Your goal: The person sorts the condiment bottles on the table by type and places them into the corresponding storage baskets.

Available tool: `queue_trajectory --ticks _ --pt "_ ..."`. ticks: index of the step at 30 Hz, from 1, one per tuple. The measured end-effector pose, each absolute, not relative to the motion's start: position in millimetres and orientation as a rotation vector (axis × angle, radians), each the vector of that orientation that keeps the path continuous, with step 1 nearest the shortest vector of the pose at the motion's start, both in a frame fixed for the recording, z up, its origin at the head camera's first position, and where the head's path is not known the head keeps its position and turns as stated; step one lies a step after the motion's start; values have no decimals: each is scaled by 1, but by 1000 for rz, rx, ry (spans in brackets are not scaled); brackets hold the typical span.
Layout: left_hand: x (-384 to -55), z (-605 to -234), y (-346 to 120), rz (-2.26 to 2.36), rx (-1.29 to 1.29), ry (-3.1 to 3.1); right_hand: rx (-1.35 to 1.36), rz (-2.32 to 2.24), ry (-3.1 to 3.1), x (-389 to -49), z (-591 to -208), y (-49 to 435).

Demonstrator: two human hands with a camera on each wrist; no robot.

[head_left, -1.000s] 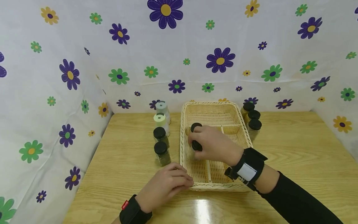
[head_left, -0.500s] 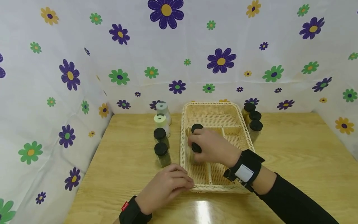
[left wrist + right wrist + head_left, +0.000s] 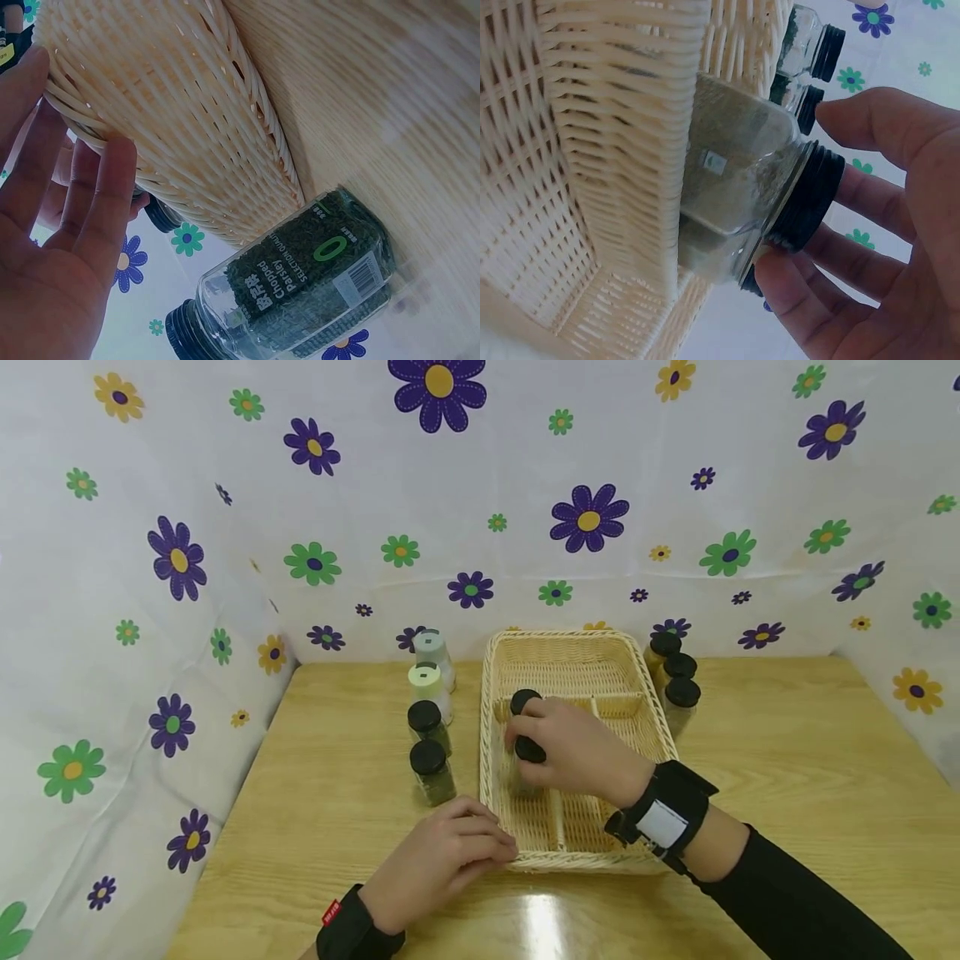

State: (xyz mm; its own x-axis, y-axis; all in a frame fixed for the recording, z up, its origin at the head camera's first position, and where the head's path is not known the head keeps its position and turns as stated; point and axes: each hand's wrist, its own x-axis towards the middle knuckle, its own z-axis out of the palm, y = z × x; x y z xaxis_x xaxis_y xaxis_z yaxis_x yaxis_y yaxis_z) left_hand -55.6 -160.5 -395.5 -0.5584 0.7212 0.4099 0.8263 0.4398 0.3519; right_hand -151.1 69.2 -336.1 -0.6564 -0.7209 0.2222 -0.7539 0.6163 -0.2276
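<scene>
A pale wicker basket [image 3: 592, 861] with dividers stands on the table. My left hand [image 3: 446, 855] grips its near left corner, with fingers over the rim in the left wrist view. Inside the left front compartment my right hand [image 3: 573, 747] holds a glass spice jar [image 3: 742, 161] by its black lid. Greyish-brown powder fills this upright jar; fingers curl behind the lid, and the thumb [image 3: 862, 116] lies on the near side. Just beyond it, a second black-lidded jar [image 3: 526, 700] is partly covered by my fingers. A chopped parsley jar [image 3: 300, 277] stands beside the basket, near my left hand.
Left of the basket runs a row: two white shakers, one with a blue-grey cap [image 3: 431, 647], one yellow-green [image 3: 427, 678], then black-lidded herb jars [image 3: 426, 718]. Several black-lidded jars [image 3: 681, 693] line the right side. A flowered cloth [image 3: 360, 510] hangs behind the table.
The held jar's lid and body show slightly more below my right fingers than half a second ago. My left hand keeps its place on the basket corner. The view has shifted a little.
</scene>
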Motion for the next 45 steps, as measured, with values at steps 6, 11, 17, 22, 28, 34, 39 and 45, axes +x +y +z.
queue_trajectory --ticks 6,11,17,22,28,34,39,45 --pt "-57 -394 -161 -769 -1362 -2489 1227 509 -2717 -152 -333 74" --pt "-56 -394 -161 -757 -1365 -2498 1204 521 -2711 -151 -333 84" --pt "-57 -392 -162 -742 -1361 -2499 1096 451 -2776 -155 -328 113" --pt "-57 -392 -161 -738 -1361 -2476 932 361 -2838 -162 -327 145" --pt "-53 -396 -159 -767 -1366 -2497 801 332 -2857 -161 -335 174" --pt "-52 -397 -159 -759 -1372 -2493 763 315 -2845 -161 -340 188" --pt "-53 -397 -160 -756 -1359 -2497 726 283 -2848 -167 -339 199" --pt "-52 -397 -160 -770 -1346 -2491 707 287 -2862 -169 -339 211"
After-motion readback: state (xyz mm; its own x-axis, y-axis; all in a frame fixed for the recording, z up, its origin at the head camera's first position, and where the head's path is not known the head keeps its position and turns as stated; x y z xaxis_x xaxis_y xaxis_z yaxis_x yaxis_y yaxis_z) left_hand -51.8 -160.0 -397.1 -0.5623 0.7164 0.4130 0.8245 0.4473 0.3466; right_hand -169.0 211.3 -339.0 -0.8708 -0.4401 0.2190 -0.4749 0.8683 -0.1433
